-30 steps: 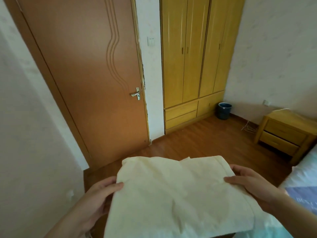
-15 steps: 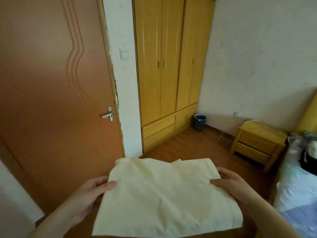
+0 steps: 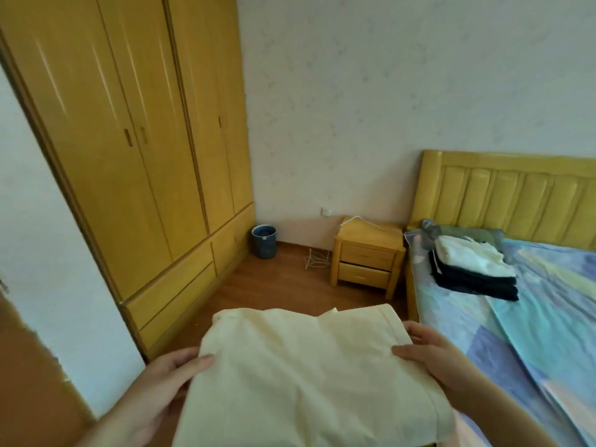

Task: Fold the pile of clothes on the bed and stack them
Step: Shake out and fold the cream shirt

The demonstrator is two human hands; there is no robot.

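The folded cream-yellow cotton garment (image 3: 300, 375) lay flat and level in the air above the brown wooden floor (image 3: 274, 291), just off the near corner of the bed, held between the two hands at its side edges. The left hand (image 3: 161, 382) gripped the left edge, thumb laid across the top of the cloth and fingers hidden beneath it; the right hand (image 3: 435, 356) gripped the right edge the same way, thumb on top, fingers curled under. The garment's far hem pointed toward the yellow wooden nightstand (image 3: 367, 256). No brand, label or writing could be read on the cloth. On the bed with the pastel patchwork sheet (image 3: 548, 317), well apart from the hands and near the yellow padded headboard (image 3: 516, 195), sat a stack of folded clothes (image 3: 474, 269), white pieces on top of dark ones. A yellow wooden wardrobe (image 3: 145, 156) stood to the left, with a small blue bin (image 3: 264, 240) beside it in the corner.
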